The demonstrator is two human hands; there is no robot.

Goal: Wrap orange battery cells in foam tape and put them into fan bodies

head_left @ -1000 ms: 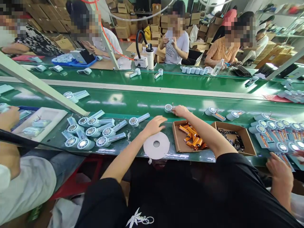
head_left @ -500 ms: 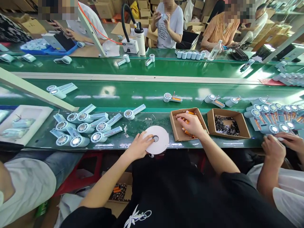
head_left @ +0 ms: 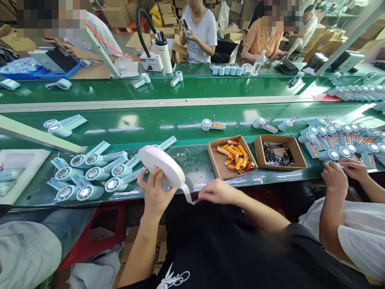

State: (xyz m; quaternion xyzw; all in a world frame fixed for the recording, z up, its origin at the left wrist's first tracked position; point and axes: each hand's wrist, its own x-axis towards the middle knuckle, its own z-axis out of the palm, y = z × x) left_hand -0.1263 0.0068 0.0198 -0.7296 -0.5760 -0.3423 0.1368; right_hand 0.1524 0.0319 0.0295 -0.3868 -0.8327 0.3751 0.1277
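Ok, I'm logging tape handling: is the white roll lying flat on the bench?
No, the left hand holds the white roll up at a tilt.

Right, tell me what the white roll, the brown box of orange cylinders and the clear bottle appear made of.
White roll: probably matte tape, paper or thin film; a thin, bending strip runs toward the right hand.
Brown box: likely cardboard, dull, with thin upright walls.
Clear bottle: perhaps glossy plastic, being see-through with highlights; glass remains possible.
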